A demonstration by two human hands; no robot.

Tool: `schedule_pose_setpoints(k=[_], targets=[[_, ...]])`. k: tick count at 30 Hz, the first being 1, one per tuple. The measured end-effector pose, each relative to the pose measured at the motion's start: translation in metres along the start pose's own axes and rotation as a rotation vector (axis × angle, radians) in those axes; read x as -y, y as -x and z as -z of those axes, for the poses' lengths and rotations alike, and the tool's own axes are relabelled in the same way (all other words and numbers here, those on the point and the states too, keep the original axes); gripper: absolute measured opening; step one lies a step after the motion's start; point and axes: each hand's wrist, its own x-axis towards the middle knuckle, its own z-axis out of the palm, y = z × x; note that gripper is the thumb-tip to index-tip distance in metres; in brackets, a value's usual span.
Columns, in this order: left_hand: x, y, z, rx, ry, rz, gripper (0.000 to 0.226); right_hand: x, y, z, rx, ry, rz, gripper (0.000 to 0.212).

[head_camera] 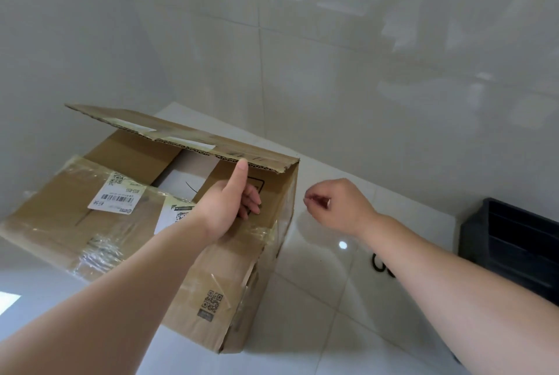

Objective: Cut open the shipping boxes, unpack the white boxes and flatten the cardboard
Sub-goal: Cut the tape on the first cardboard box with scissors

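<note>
A brown cardboard shipping box (211, 284) sits on the white tiled floor, wrapped in clear tape and carrying labels. Its far top flap (169, 132) is raised. My left hand (230, 205) reaches over the box; its straight thumb presses up against that flap's edge while the fingers hang loosely over an inner flap. A white box (181, 175) shows through the gap inside. My right hand (338, 208) hovers right of the shipping box, apart from it, fingers curled with thumb against fingertips. Whether it pinches something thin I cannot tell.
A tiled wall (332, 57) stands close behind the box. A black slatted crate (514, 241) sits on the floor at the right, with a black looped cord (379, 266) beside it. Bare floor tiles (302, 299) lie between box and crate.
</note>
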Motion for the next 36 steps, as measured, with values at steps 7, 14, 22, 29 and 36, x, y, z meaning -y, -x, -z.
schedule_pose_setpoints(k=[7,14,22,29,36], targets=[[-0.022,0.016,0.008,-0.098,-0.195,-0.038,0.068,0.091,-0.011,0.011,-0.025,0.061,0.505,0.037],[-0.051,0.046,0.029,-0.022,-0.671,-0.179,0.024,0.095,-0.04,0.035,-0.062,0.2,0.304,0.046],[-0.084,0.084,0.062,0.27,-0.871,0.039,0.028,0.101,-0.09,0.037,0.076,0.438,0.067,0.07],[-0.075,0.108,0.082,0.292,-0.988,0.281,0.043,0.115,-0.119,0.024,0.184,0.627,0.023,0.078],[-0.052,0.152,0.098,0.24,-1.257,0.428,0.065,0.106,-0.135,0.029,0.272,0.668,-0.009,0.088]])
